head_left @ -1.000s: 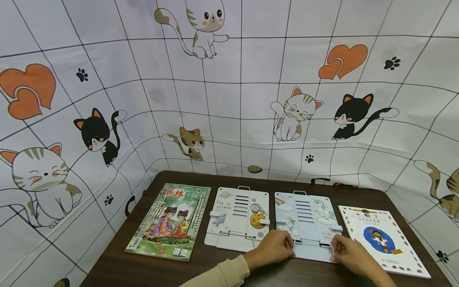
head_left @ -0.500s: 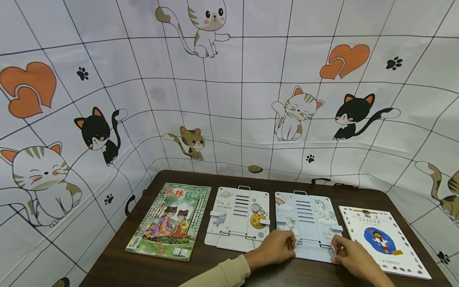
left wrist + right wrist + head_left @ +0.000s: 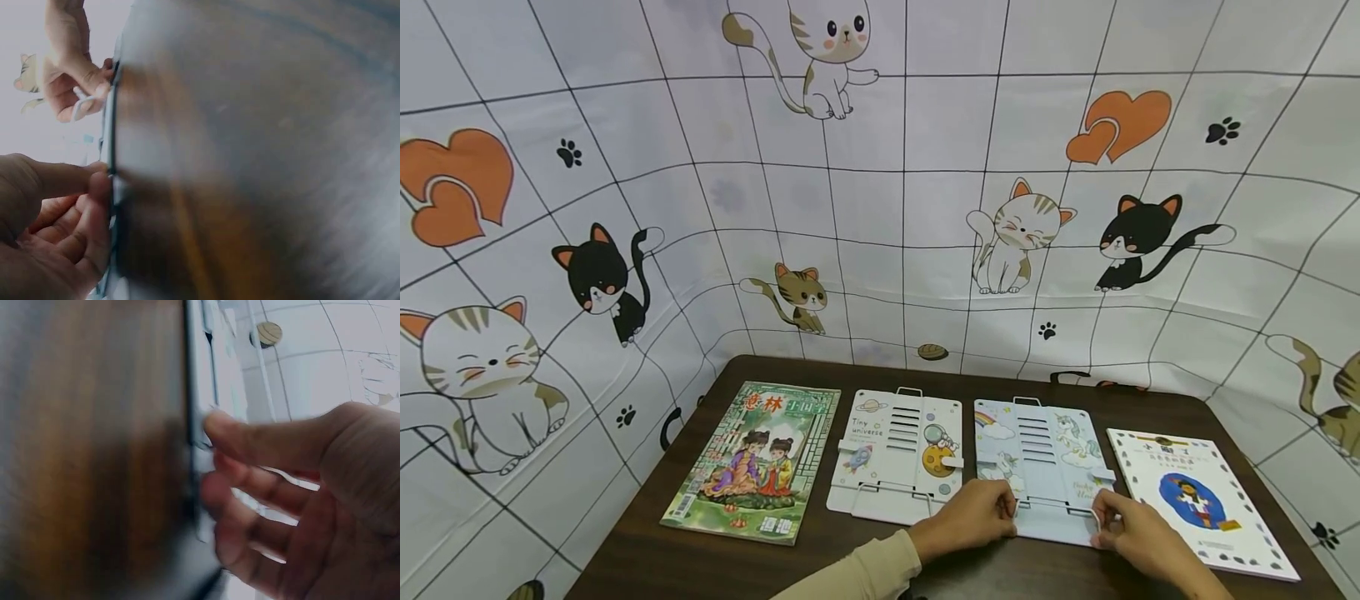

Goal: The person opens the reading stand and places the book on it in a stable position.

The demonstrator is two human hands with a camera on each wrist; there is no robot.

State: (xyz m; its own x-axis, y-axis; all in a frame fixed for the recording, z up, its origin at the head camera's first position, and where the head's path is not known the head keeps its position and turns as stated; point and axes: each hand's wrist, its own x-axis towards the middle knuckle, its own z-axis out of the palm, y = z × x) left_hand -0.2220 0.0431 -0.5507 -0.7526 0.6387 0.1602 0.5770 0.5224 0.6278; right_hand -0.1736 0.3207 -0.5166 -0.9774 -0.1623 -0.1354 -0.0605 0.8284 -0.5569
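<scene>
A pale blue book stand (image 3: 1037, 454) with unicorn and rainbow prints lies flat on the table in the head view, slots down its middle and a wire bracket along its lower part. At its lower left corner my left hand (image 3: 973, 514) pinches the edge between thumb and fingers. The opposite lower corner is held by my right hand (image 3: 1129, 531), thumb and fingertips on the edge beside the wire. In the left wrist view both hands grip the thin edge, a white wire loop (image 3: 81, 103) by the far one. Thumb and fingers (image 3: 250, 437) meet that edge in the right wrist view.
To the left lies a white book stand (image 3: 880, 450) with a space print, close to my left hand. A green magazine (image 3: 752, 467) is at the far left of the dark table (image 3: 835, 575). Right of my right hand lies a white book (image 3: 1210, 508). A cat-patterned cloth (image 3: 910, 208) hangs behind.
</scene>
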